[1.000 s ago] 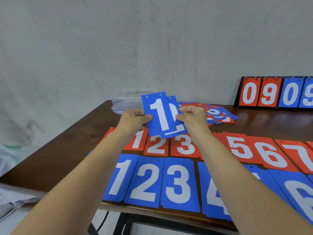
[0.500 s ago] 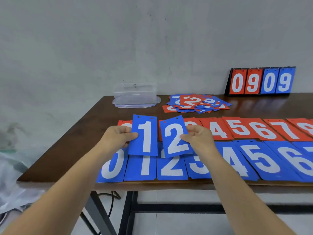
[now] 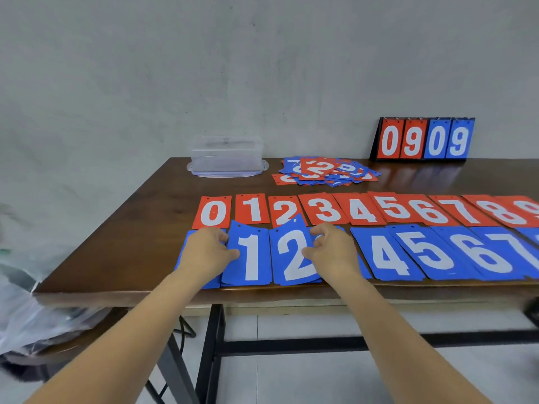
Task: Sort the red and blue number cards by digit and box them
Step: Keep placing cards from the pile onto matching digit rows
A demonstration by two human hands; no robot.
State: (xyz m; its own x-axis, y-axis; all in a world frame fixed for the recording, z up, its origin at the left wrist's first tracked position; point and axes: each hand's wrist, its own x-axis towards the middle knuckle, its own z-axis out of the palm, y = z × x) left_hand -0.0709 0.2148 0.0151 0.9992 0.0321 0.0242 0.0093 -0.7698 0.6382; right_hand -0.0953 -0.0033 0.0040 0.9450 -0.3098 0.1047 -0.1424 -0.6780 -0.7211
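A: Start at the fingers [image 3: 233, 253]. What have they got?

B: The left hand [image 3: 208, 252] pinches the blue 1 card [image 3: 252, 258] by its left edge, thumb on top. The right hand [image 3: 329, 252] pinches the blue 2 card [image 3: 291, 258] by its right edge, fingers curled round it. Both cards lie low over their places in the blue row [image 3: 423, 252]. I cannot tell whether they touch the cards beneath.

A: So where does it go wrong?

B: My guess is the blue 2 card. It sits crooked, with its top corner poking over the lower edge of the red 2 card [image 3: 284, 212]. Released like that, it would land askew and might nudge the red row [image 3: 393, 211] out of line.

A: And the hands themselves?

B: The left one lies over the blue 0 card [image 3: 186, 249]. The right one hides whatever sits between the blue 2 card and the blue 4 card [image 3: 385, 255]. A careless pull back could drag those along, since the cards look slick.

A: The edge worries me.

B: Rightly. The blue row runs along the front rim of the worktop [image 3: 131, 228], so a shove toward the body could tip a card to the floor.

A: How much is left?

B: Plenty, I judge. A mixed heap of cards [image 3: 323, 170] waits at the back, just beside the clear plastic box [image 3: 227, 156], and I see no cards in the box.
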